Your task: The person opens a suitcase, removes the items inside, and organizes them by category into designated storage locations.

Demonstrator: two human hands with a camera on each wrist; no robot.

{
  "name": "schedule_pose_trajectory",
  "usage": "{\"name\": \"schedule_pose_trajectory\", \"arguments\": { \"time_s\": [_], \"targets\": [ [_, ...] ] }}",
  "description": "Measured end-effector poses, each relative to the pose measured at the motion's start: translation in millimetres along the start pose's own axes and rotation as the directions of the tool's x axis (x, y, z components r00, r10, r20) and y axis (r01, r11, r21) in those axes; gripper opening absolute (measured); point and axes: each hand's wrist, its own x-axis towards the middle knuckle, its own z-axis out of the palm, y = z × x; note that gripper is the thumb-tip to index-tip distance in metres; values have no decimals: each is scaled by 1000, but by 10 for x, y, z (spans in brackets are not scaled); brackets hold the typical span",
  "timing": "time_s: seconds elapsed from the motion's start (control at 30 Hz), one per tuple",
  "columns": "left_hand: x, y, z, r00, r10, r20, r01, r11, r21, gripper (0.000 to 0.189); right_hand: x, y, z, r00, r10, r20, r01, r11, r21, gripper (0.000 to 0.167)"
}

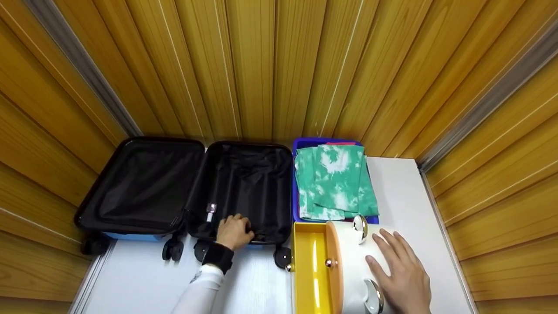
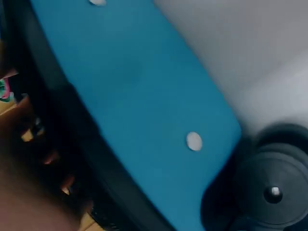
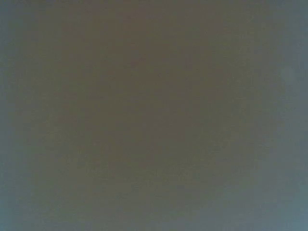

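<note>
An opened suitcase lies flat in the head view: a left half (image 1: pixel 144 183) with a zipped black panel, and a right half (image 1: pixel 261 187) lined in black. My left hand (image 1: pixel 234 232) lies over the near rim of the right half, fingers loosely bent into its inside. The left wrist view shows the suitcase's blue outer side (image 2: pixel 139 96) and a black wheel (image 2: pixel 269 187); dark fingers lie beyond the rim. My right hand (image 1: pixel 403 274) rests, fingers spread, on a rounded white piece (image 1: pixel 353 257) with an orange edge and chrome fittings, beside a yellow box (image 1: pixel 303 266). The right wrist view is a dim blur.
A blue tray (image 1: pixel 305 142) of folded green-and-white tie-dyed cloth (image 1: pixel 335 179) stands right of the suitcase, behind the yellow box. A small white tag (image 1: pixel 210 213) lies in the suitcase. Wood-patterned panels (image 1: pixel 253 69) enclose the white surface (image 1: pixel 257 283) on three sides.
</note>
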Motion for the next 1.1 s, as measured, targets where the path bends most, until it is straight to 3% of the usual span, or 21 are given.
{"name": "schedule_pose_trajectory", "arguments": {
  "time_s": [0.13,0.23,0.73,0.93,1.1],
  "targets": [
    [29,-73,50,981,-141,131,138,990,29,32,13,-6,1,1000,1,-3,-1,1000,1,54],
    [29,-96,90,961,-196,193,192,981,42,43,17,-13,2,1000,9,0,-9,1000,4,54],
    [29,-72,52,930,-214,299,191,976,104,54,10,-19,-1,1000,11,8,-11,1000,-8,54],
    [26,-88,105,951,-179,252,164,983,80,52,13,-15,-3,1000,16,12,-16,1000,-14,54],
    [28,-81,159,985,-160,71,161,987,1,45,8,-12,-6,1000,12,8,-12,1000,-4,54]
  ]
}}
